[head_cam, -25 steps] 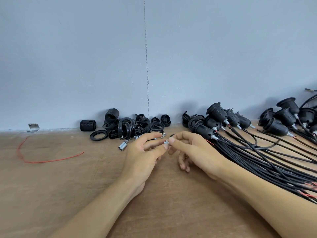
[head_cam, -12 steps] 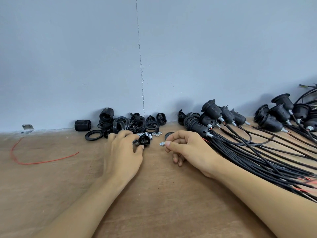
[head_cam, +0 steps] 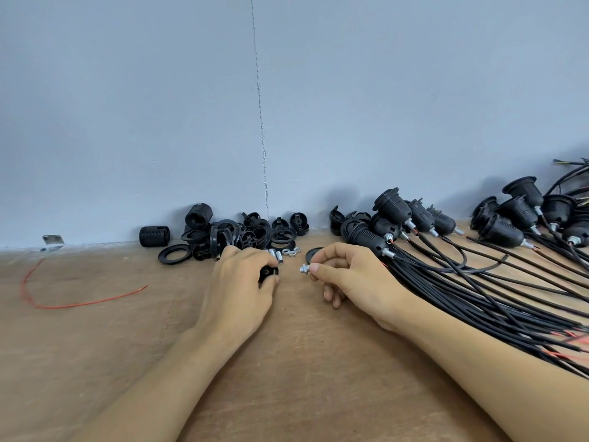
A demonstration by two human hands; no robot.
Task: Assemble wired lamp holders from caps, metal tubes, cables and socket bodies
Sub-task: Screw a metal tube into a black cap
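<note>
1. Silver metal tube: I am pinching it in my right hand, between my thumb and first finger. My other fingers are curling under. The bare end of the tube is poking out to the left.
2. I am gripping a small black cap with my left hand. My fingers are curling round it, low over the wooden table. The cap is sitting just left of the tube, and the two are not touching.
3. I think I am doing the step where the tube goes into the cap. Both parts are ready, one in each hand, with only a little gap between them.
4. Next, I think I am going to need to bring the tube end to the hole in the cap, line it up straight, and then turn it in. My fingers are hiding the hole, so I cannot tell which way it is facing. I may have to roll the cap round first.
5. Some spare tubes and nuts are lying just past my hands. More black parts are piling up on the far side by the wall.
6. Lots of done lamp holders are lying at the far right, and their black cables are running toward the near right. This one is going to need a cable and a socket body too.
7. One red wire is lying on the left, well apart from my hands.
</note>
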